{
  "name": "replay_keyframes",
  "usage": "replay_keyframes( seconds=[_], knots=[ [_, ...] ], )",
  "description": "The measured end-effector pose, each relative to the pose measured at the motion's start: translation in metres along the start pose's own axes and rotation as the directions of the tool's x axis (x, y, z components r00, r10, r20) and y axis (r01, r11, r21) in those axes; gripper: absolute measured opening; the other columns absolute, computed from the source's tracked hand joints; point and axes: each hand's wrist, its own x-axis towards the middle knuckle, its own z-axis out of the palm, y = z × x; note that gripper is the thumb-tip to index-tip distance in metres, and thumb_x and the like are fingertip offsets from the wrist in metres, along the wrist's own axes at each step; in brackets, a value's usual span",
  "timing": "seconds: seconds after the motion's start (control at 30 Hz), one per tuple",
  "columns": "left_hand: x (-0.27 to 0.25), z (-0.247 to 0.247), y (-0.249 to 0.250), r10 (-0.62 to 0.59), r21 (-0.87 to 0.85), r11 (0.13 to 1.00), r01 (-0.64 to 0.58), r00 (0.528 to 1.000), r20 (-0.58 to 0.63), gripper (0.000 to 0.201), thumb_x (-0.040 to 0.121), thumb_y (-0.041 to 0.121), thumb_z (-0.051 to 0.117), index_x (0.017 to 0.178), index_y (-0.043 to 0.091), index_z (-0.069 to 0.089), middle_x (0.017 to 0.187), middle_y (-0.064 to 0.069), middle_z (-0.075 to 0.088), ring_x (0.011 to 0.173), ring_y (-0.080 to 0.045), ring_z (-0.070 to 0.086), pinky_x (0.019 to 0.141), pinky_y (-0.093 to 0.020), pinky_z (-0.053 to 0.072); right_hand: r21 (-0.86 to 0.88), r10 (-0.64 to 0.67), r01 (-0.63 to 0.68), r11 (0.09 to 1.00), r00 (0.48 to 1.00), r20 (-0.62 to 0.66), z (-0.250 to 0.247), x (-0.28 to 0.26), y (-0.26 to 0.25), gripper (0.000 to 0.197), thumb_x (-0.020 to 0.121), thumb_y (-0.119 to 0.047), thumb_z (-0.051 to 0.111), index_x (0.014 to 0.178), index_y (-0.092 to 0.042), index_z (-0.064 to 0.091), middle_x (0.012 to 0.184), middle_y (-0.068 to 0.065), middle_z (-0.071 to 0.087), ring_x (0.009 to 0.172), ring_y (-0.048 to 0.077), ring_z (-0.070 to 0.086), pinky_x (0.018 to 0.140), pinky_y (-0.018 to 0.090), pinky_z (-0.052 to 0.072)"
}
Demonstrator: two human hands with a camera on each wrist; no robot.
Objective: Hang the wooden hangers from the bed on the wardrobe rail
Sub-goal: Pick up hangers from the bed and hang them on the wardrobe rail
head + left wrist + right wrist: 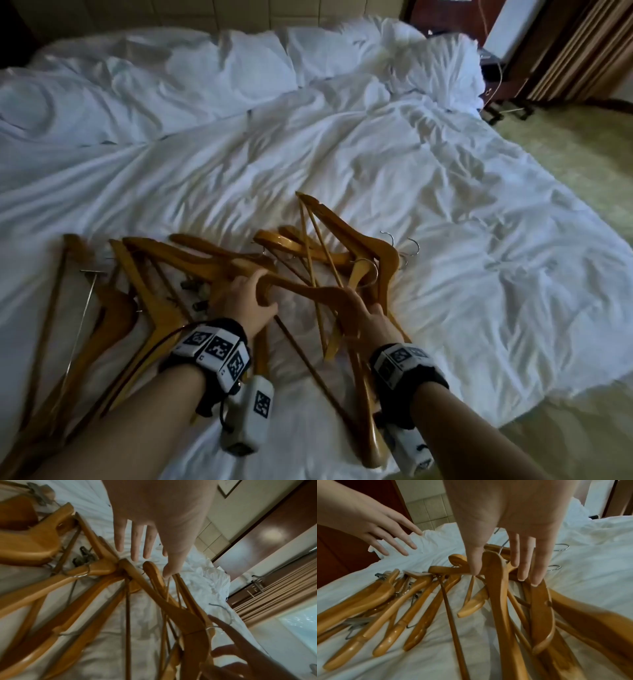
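Observation:
Several wooden hangers [212, 260] with metal hooks [414, 245] lie in a tangled pile on the white bed [342, 154], near its front edge. My left hand [246, 294] hovers over the middle of the pile with straight, spread fingers [135, 540], holding nothing. My right hand [366, 315] reaches into the right side of the pile. Its straight fingers [523, 563] and thumb [474, 561] touch either side of one hanger [494, 582] without curling round it. The wardrobe rail is not in view.
Some hangers at the left carry metal clips [191, 284]. Pillows [222, 58] lie at the head of the bed. A dark bedside table [493, 68] and a curtain [565, 51] stand at the far right. Carpet [565, 154] runs along the bed's right edge.

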Motion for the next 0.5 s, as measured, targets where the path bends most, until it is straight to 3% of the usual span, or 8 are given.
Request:
replay_keyframes(
  seconds=[0.13, 0.27, 0.37, 0.5],
  knots=[
    [0.012, 0.018, -0.025, -0.082, 0.026, 0.996, 0.080, 0.995, 0.055, 0.062, 0.087, 0.028, 0.062, 0.142, 0.027, 0.033, 0.138, -0.007, 0.043, 0.124, -0.026, 0.045, 0.098, -0.037, 0.041, 0.054, 0.011, -0.009, 0.999, 0.999, -0.040, 0.019, 0.029, -0.001, 0.077, 0.095, -0.026, 0.048, 0.142, -0.053, -0.008, 0.122, 0.009, 0.042, 0.085, 0.016, 0.055, 0.072, 0.027, 0.053],
    [0.024, 0.031, -0.039, -0.073, 0.028, 0.997, 0.071, 0.996, 0.058, 0.062, 0.088, 0.025, 0.061, 0.143, 0.026, 0.031, 0.140, -0.007, 0.040, 0.127, -0.025, 0.042, 0.099, -0.035, 0.039, -0.001, 0.020, -0.021, 1.000, 0.993, -0.119, 0.039, 0.047, -0.004, 0.080, 0.096, -0.019, 0.047, 0.143, -0.051, -0.011, 0.133, 0.012, 0.035, 0.100, 0.019, 0.055, 0.079, 0.028, 0.053],
    [0.036, 0.041, -0.052, -0.061, 0.005, 0.998, 0.061, 0.998, 0.011, 0.066, 0.087, 0.022, 0.063, 0.144, 0.024, 0.030, 0.143, -0.007, 0.036, 0.129, -0.024, 0.039, 0.101, -0.032, 0.037, -0.028, 0.013, -0.019, 0.999, 0.980, -0.197, 0.048, 0.051, -0.006, 0.076, 0.098, -0.018, 0.043, 0.143, -0.050, -0.009, 0.131, 0.012, 0.035, 0.091, 0.016, 0.054, 0.068, 0.023, 0.051],
    [0.051, 0.059, -0.077, -0.185, 0.042, 0.982, 0.186, 0.982, -0.034, 0.083, 0.083, 0.029, 0.067, 0.148, 0.035, 0.015, 0.153, -0.011, 0.011, 0.138, -0.031, 0.024, 0.110, -0.045, 0.032, -0.059, 0.011, -0.029, 0.998, 0.962, -0.272, 0.058, 0.056, -0.005, 0.077, 0.097, -0.018, 0.046, 0.146, -0.045, -0.007, 0.132, 0.012, 0.034, 0.080, 0.012, 0.050, 0.060, 0.019, 0.043]
  ],
)
